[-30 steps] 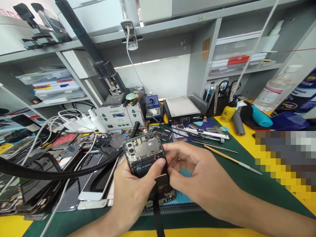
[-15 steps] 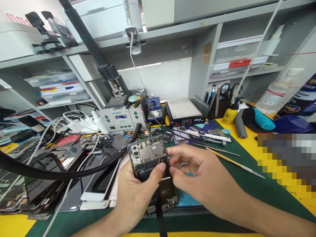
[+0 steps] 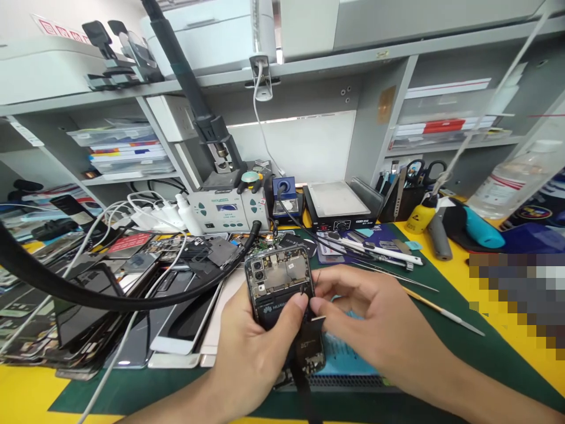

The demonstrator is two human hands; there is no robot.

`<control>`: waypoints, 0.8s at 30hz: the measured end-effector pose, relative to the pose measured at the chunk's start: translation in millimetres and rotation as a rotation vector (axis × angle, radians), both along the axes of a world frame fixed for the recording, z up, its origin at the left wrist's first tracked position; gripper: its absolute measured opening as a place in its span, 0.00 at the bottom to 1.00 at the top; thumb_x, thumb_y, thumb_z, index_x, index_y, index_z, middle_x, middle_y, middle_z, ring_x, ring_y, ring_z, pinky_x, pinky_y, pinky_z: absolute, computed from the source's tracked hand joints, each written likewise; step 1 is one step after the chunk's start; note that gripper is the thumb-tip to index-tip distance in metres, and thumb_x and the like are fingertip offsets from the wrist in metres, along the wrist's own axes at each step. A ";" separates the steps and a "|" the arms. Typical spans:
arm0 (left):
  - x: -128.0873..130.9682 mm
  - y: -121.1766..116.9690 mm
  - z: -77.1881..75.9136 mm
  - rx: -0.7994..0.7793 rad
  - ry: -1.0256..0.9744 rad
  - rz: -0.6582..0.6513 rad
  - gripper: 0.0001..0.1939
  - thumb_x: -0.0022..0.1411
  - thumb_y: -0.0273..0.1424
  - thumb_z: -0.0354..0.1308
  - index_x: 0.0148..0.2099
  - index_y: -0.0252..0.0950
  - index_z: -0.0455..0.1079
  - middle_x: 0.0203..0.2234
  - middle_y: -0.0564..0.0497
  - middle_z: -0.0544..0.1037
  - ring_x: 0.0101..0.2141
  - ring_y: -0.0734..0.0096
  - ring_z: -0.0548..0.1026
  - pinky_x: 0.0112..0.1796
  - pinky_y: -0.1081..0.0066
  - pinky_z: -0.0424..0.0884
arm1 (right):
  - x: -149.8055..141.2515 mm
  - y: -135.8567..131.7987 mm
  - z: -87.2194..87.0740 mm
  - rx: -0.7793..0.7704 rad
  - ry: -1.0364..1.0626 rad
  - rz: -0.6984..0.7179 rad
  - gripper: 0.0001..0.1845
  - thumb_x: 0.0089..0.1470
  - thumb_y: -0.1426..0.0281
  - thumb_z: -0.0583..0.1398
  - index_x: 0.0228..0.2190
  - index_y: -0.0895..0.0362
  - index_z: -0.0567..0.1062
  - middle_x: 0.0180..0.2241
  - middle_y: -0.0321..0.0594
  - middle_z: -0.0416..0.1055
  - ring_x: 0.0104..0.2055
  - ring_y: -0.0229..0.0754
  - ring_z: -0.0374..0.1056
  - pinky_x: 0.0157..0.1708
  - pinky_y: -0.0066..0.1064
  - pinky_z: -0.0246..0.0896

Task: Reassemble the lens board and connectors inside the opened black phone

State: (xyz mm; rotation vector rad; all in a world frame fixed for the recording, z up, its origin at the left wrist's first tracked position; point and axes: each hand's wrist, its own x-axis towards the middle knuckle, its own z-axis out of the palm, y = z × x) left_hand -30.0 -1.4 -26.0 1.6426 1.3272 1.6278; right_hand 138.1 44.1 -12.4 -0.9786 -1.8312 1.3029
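Nudged outward since half a second ago, the light-edged dark piece [image 3: 316,323] on the phone [image 3: 286,277] now pokes past its right side, just below the right thumb; the whole scene, bench and all, also sits farther right and lower in view. Opened up, with its cameras and metal shield showing, the phone is raised in front of the person, above a blue sheet [image 3: 342,350] on the green mat [image 3: 445,365]. The left hand [image 3: 251,347] is closed around its left side, thumb pressed across the battery [image 3: 270,315] (part of the printed name is covered). At the opposite edge, the right hand [image 3: 375,312] is curled, thumb and forefinger brought close together; I cannot tell whether they pinch anything. A black strip [image 3: 303,388] hangs from the phone's lower end. To the right lie metal tweezers [image 3: 410,275] and a gold-handled blade [image 3: 445,312].
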 end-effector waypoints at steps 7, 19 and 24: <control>0.3 -0.5 1.0 0.032 0.021 0.002 0.12 0.63 0.26 0.62 0.47 0.45 0.78 0.38 0.57 0.85 0.36 0.73 0.83 0.38 0.77 0.81 | -1.3 1.6 2.2 -0.001 -0.005 0.005 0.12 0.60 0.69 0.60 0.42 0.48 0.82 0.34 0.36 0.79 0.33 0.43 0.74 0.30 0.31 0.71; 1.9 -3.7 5.3 -0.037 0.001 0.002 0.12 0.64 0.23 0.61 0.46 0.45 0.78 0.39 0.58 0.85 0.37 0.74 0.82 0.39 0.77 0.79 | -1.3 0.6 0.3 0.041 0.042 -0.007 0.13 0.59 0.70 0.60 0.41 0.51 0.85 0.29 0.37 0.79 0.30 0.41 0.75 0.28 0.28 0.70; 2.4 -2.5 3.2 -0.042 -0.024 -0.003 0.14 0.63 0.23 0.61 0.46 0.46 0.77 0.40 0.60 0.84 0.38 0.77 0.81 0.41 0.80 0.78 | -4.3 0.8 3.8 0.025 0.050 -0.008 0.13 0.57 0.71 0.61 0.40 0.52 0.85 0.32 0.39 0.81 0.33 0.42 0.76 0.31 0.29 0.72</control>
